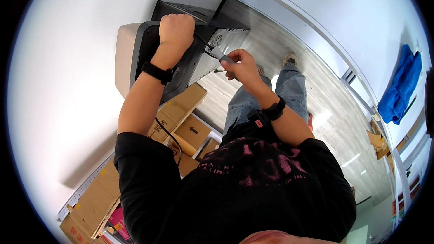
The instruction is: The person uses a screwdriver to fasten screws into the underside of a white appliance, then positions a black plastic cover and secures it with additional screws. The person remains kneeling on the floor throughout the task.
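My left hand (176,30) is closed in a fist at the upper edge of a large black housing (149,40) with a pale face, which looks like a monitor. What its fingers grip, if anything, is hidden; a short black cord (202,40) shows just to the right of it. My right hand (243,68) grips a grey cylindrical tool (229,60) with a paler end, pointing up and left at the cord. The tool's exact kind does not show. Behind the tool stands a computer tower (220,47) with a round fan grille and a pale metal panel.
Open cardboard boxes (169,114) line the left side below the housing, with a black cable (168,131) hanging over them. White wall is at left. Wood-look floor (316,90) lies around my legs. A blue cloth (401,86) hangs at the right beside white panels.
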Action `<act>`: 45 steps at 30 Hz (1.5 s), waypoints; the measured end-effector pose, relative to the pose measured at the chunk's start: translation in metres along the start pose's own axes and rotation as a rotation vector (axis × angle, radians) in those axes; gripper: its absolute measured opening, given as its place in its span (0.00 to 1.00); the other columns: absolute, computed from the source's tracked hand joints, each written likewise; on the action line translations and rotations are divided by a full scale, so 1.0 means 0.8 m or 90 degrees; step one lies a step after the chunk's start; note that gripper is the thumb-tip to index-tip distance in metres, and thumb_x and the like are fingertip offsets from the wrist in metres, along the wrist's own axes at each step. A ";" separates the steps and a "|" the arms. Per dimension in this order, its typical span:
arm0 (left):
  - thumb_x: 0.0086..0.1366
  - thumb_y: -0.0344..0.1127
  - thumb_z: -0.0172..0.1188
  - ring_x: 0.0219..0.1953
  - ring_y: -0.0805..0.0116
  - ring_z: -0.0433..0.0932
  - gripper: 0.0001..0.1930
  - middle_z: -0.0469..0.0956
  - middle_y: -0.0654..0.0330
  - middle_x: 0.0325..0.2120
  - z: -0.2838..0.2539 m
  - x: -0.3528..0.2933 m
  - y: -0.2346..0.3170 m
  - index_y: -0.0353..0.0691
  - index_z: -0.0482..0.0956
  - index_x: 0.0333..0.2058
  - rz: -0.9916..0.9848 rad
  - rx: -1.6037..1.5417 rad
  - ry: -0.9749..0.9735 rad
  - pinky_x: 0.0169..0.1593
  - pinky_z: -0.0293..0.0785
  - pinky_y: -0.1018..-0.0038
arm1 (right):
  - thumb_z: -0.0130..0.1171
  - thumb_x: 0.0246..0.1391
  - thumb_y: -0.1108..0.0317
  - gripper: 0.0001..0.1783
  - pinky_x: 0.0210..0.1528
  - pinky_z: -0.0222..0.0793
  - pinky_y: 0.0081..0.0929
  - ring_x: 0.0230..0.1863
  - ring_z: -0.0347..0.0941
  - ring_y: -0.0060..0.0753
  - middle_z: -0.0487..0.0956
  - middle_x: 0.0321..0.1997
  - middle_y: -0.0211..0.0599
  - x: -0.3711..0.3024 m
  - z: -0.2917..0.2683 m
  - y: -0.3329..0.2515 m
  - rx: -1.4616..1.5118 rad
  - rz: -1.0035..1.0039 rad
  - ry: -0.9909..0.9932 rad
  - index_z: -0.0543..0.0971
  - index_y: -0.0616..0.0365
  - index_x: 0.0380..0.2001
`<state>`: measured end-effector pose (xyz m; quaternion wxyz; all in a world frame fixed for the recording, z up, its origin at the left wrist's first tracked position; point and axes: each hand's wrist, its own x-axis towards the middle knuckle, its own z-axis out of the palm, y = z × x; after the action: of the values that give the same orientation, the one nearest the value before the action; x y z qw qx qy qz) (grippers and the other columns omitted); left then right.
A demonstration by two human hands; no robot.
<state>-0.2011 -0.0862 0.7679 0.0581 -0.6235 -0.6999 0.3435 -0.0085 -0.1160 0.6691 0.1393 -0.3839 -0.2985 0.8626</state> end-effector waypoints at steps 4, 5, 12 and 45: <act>0.45 0.29 0.60 0.26 0.61 0.79 0.02 0.78 0.58 0.19 0.002 -0.001 -0.003 0.43 0.76 0.18 -0.003 -0.014 -0.006 0.30 0.72 0.71 | 0.48 0.60 0.61 0.14 0.19 0.69 0.23 0.17 0.72 0.28 0.78 0.25 0.42 0.009 -0.013 -0.012 0.205 0.189 -0.098 0.73 0.63 0.34; 0.45 0.29 0.60 0.26 0.61 0.79 0.02 0.78 0.58 0.19 0.002 -0.001 -0.003 0.43 0.76 0.19 -0.004 -0.008 -0.005 0.30 0.72 0.71 | 0.46 0.61 0.62 0.14 0.19 0.67 0.21 0.17 0.72 0.27 0.78 0.24 0.41 0.010 -0.016 -0.013 0.155 0.162 -0.108 0.73 0.62 0.34; 0.45 0.30 0.60 0.28 0.62 0.79 0.04 0.78 0.59 0.21 0.005 0.004 -0.004 0.43 0.75 0.23 -0.022 0.014 -0.019 0.30 0.72 0.70 | 0.43 0.61 0.62 0.13 0.18 0.62 0.18 0.18 0.71 0.23 0.78 0.22 0.35 0.002 -0.045 -0.017 0.018 0.148 -0.134 0.74 0.58 0.35; 0.51 0.34 0.60 0.32 0.58 0.81 0.05 0.81 0.55 0.26 0.073 0.061 0.062 0.41 0.82 0.24 0.032 -0.063 -0.169 0.34 0.76 0.69 | 0.64 0.46 0.65 0.17 0.39 0.70 0.32 0.34 0.76 0.44 0.78 0.33 0.45 0.056 -0.067 0.081 -0.307 -0.183 0.131 0.74 0.58 0.40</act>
<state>-0.2000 -0.0661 0.6789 -0.0746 -0.5924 -0.7015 0.3892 0.0010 -0.1238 0.5744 0.1945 -0.4454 -0.5302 0.6947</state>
